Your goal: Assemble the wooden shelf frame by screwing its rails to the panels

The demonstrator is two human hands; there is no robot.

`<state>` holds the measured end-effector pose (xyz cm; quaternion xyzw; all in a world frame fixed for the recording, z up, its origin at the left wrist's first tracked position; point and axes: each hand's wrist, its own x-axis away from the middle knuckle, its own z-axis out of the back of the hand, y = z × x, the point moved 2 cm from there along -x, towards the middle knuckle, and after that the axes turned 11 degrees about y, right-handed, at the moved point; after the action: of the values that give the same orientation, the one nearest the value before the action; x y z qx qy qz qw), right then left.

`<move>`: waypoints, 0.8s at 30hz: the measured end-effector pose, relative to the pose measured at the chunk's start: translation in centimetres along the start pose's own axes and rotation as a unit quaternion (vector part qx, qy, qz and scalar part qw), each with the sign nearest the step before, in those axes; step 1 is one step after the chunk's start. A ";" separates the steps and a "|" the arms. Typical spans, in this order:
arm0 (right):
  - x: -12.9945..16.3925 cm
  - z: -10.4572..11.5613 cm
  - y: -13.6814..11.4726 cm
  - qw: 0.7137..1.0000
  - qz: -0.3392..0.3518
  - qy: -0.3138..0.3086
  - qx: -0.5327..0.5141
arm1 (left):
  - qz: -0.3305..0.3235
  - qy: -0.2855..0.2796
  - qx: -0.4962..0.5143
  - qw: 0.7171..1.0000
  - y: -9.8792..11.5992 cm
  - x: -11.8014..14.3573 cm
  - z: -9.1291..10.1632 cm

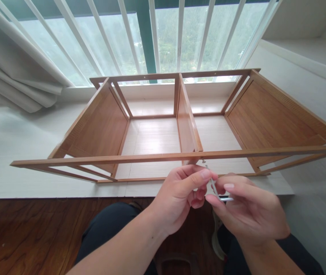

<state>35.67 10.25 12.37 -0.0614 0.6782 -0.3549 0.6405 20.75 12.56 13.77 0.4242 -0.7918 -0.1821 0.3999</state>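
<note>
Between my two hands is a thin silver hex key (216, 191), bent in an L. My left hand (181, 194) is closed, thumb and forefinger pinching its long arm close to the tip. Around the bend, the fingers and thumb of my right hand (246, 206) hold the same key. Just beyond the tip, a small screw (203, 161) sticks out of the front rail (151, 157) of a brown wooden frame, where the middle panel (187, 118) meets it. Tip and screw look slightly apart.
The frame's left panel (100, 126) and right panel (283, 114) stand on a pale ledge (14, 152). Behind are barred windows (168, 38), with a grey curtain (14, 65) at left. A white wall (303, 76) rises at right. Below lies dark wooden floor (31, 233), beside my knees.
</note>
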 end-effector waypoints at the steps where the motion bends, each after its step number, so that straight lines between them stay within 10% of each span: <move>1: 0.0 0.1 0.0 1.000 -0.007 -0.002 0.003 | 0.000 0.003 0.000 1.000 0.0 0.0 0.0; 24: -0.1 0.3 -0.3 0.999 0.029 -0.004 0.021 | -0.001 0.009 0.003 1.000 0.1 -0.4 0.2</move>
<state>35.85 9.99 12.62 -0.0293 0.6691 -0.3500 0.6549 20.62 12.96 13.54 0.4276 -0.7883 -0.1766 0.4056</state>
